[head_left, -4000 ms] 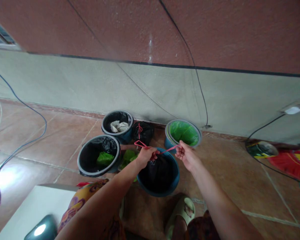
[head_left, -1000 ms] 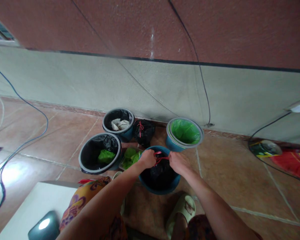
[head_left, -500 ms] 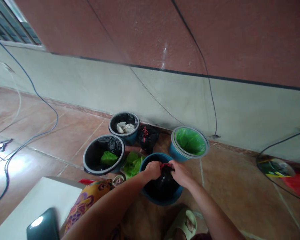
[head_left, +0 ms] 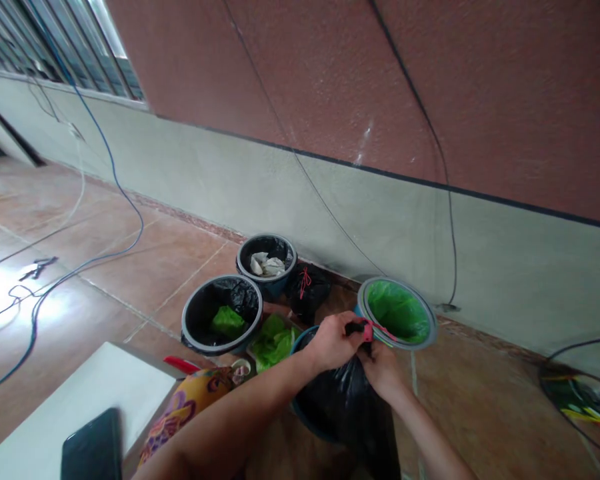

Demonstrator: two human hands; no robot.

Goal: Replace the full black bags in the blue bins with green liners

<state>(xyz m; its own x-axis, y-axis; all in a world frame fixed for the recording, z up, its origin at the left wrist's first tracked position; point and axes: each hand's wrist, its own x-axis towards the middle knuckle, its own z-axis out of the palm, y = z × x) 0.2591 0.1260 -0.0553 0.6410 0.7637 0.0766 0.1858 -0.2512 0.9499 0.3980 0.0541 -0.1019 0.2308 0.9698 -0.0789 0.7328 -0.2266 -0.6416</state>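
Observation:
A black garbage bag with a red drawstring at its gathered top hangs over the right side of a blue bin. My left hand is closed on the bag's neck by the drawstring. Just to the right and slightly lower, my right hand pinches the same neck. Beyond my hands stands a bin with a green liner. The bag's lower end and much of the blue bin are hidden behind my arms and the bag itself.
Two black-lined bins stand to the left, one holding green stuff, the other white scraps. A tied black bag sits by the wall. Green leaves lie in a tray. A phone rests on a white surface; cables cross the floor.
The black bag has come up out of the blue bin and now drapes over its right side. Both hands rose with its neck. The camera view has shifted left.

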